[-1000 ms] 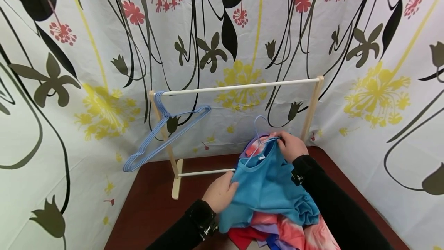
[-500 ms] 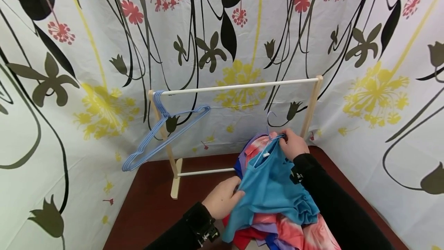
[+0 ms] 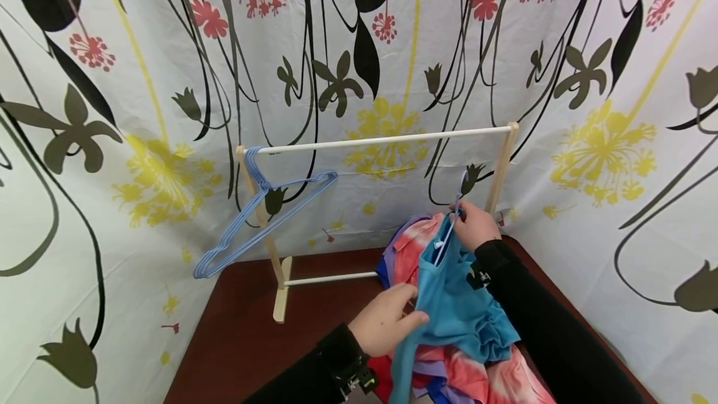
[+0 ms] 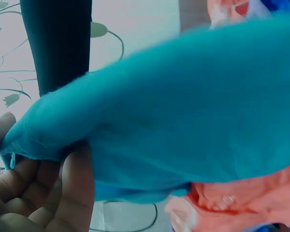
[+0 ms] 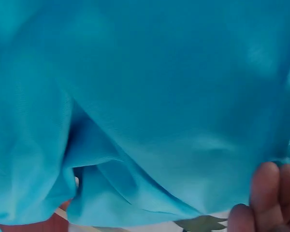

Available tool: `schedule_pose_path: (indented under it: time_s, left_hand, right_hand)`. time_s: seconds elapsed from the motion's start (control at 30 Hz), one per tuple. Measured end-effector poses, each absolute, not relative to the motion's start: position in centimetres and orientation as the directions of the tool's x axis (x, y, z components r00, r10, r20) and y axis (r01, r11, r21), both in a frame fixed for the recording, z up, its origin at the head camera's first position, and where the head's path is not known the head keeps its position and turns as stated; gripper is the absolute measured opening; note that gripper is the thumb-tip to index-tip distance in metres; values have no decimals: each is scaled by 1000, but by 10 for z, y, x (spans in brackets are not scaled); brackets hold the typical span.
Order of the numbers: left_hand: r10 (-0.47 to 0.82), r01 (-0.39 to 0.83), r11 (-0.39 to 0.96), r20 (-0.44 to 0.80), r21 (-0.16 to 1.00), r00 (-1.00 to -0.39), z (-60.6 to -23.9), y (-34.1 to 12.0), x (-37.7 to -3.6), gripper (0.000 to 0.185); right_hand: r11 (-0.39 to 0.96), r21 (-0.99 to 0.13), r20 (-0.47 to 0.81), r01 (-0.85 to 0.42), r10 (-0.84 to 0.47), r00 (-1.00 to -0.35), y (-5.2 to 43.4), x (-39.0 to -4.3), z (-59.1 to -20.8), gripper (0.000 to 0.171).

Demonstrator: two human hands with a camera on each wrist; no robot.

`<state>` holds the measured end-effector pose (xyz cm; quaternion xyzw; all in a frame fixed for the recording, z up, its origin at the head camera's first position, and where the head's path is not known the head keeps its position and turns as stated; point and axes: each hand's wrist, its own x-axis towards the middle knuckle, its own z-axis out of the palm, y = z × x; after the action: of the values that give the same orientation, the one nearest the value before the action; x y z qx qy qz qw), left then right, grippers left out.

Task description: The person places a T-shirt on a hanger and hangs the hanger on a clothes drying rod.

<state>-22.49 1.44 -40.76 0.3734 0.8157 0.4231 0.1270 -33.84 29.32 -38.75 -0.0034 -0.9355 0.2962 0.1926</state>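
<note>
A blue shirt (image 3: 457, 304) is held up over a pile of clothes in the head view. Inside its neckline is a light-blue hanger (image 3: 445, 243), its hook pointing up. My right hand (image 3: 477, 226) pinches the shirt and hanger near the far shoulder; only its fingertips (image 5: 266, 191) show in the right wrist view. Lower at the near edge, my left hand (image 3: 384, 323) holds the shirt between thumb and curled fingers. In the left wrist view the blue cloth (image 4: 183, 111) spreads across from the left hand (image 4: 43, 193). The hanger's lower part is hidden by cloth.
A wooden clothes rack (image 3: 387, 140) stands behind on the dark red table (image 3: 235, 341). Several blue hangers (image 3: 263, 220) hang at its left end. Red, purple and pink tie-dye clothes (image 3: 468, 373) lie under the shirt. Flowered fabric (image 3: 348, 36) surrounds the table.
The hanger has turned and its hook has moved right toward my right hand. My left hand has moved right with the shirt's near edge, and the shirt looks narrower.
</note>
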Motion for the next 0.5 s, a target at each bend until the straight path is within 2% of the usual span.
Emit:
schedule_pose_path:
  time_s: [0.3, 0.5]
  left_hand:
    - [676, 524, 332, 190, 784, -712, -397, 49, -230, 25]
    - [663, 612, 342, 277, 713, -695, -380, 77, -240, 21]
  right_hand:
    - [784, -593, 355, -181, 54, -933, 294, -336, -354, 40]
    - [728, -646, 375, -228, 43, -926, 309, -337, -331, 49]
